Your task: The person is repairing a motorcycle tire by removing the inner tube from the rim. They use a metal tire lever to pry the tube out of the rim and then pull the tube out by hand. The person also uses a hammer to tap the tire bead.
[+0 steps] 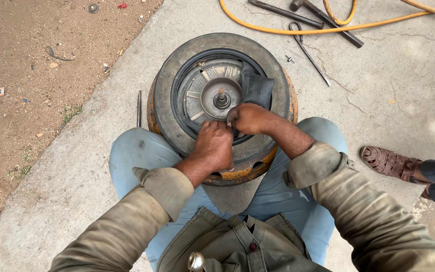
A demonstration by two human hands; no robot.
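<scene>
Atop the tyre [177, 85], 2 hands, left hand [214, 146] and right hand [247, 118], knuckles up, together, gripping inner tube [258, 88]

The scene was outdoors, in soft and even daylight. A grey concrete floor [378, 100] filled most of the view, with thin cracks running at about 2 o'clock. At 9 to 11 o'clock lay brown bare soil [31, 65] with small stones, bits of litter and a few weak patches of grass [69, 112]. At 12 to 1 o'clock a yellow hose [278, 30] curved over the concrete, beside some dark metal tools [328, 22]. At 3 o'clock a sandalled foot [388, 162] of another person rested.
</scene>
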